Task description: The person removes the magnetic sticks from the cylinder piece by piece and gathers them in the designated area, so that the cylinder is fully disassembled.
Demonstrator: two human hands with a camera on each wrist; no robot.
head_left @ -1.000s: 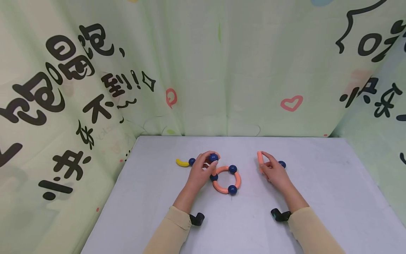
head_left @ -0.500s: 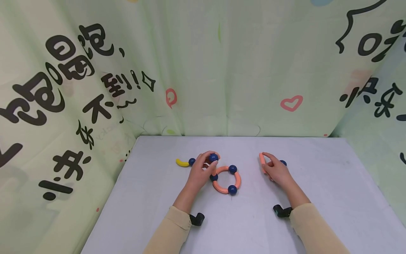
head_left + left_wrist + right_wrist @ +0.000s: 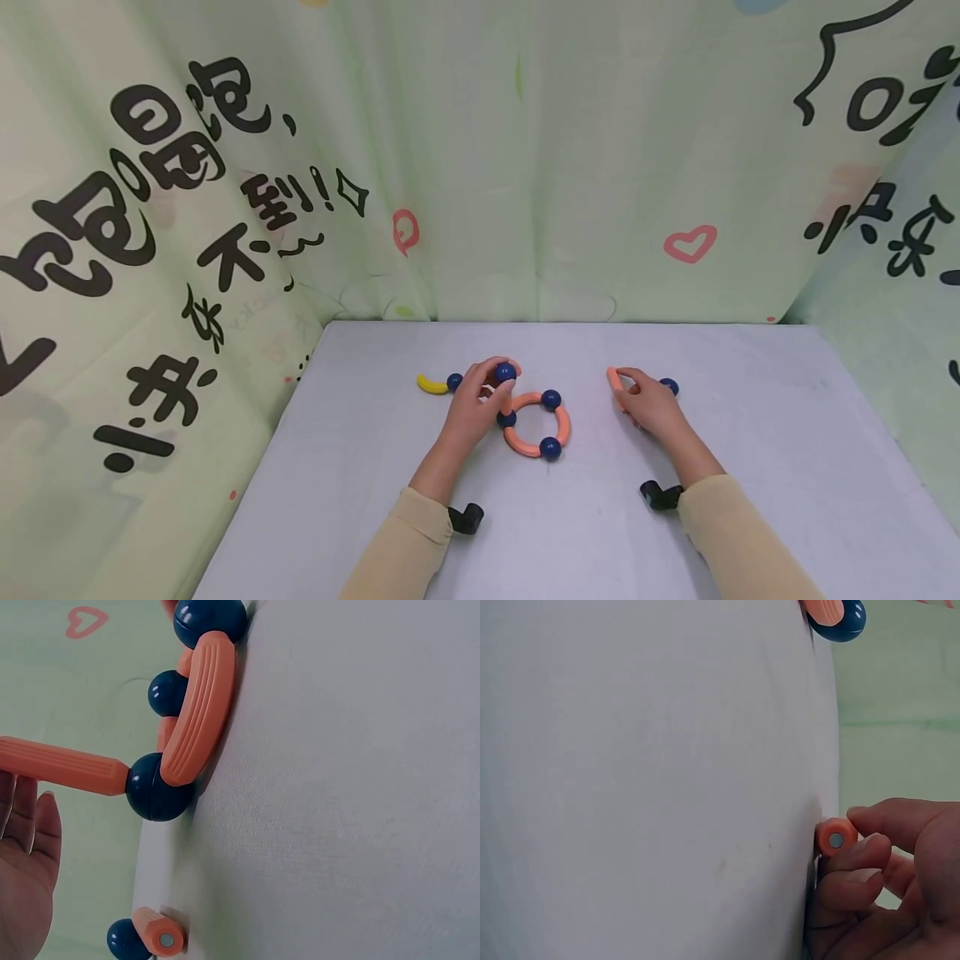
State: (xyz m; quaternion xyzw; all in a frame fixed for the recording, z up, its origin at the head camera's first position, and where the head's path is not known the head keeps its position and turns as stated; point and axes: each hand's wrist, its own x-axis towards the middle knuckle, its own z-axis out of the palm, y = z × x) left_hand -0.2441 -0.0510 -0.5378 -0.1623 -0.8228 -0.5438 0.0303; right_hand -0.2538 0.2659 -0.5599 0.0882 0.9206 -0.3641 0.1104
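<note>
In the head view, my left hand (image 3: 471,406) holds an upright orange magnetic rod (image 3: 67,766), with a blue ball (image 3: 506,373) at its top by my thumb and fingers. The rod's lower end meets another blue ball (image 3: 159,787) of a flat ring of curved orange rods (image 3: 562,427) and blue balls. To the right of the ring, my right hand (image 3: 654,402) pinches a loose orange magnetic rod (image 3: 614,379) between thumb and fingers. Its round metal-tipped end (image 3: 835,840) faces the right wrist camera, close over the table.
A yellow curved rod (image 3: 432,385) touching a blue ball (image 3: 454,382) lies left of my left hand, partly hidden by it. Another blue ball (image 3: 670,387) shows just behind my right hand. The white table (image 3: 360,467) ends at a printed curtain (image 3: 585,167).
My right hand shifted slightly right, then back left with the orange rod, whose far end now sits a little lower. My left hand and the ring have stayed put.
</note>
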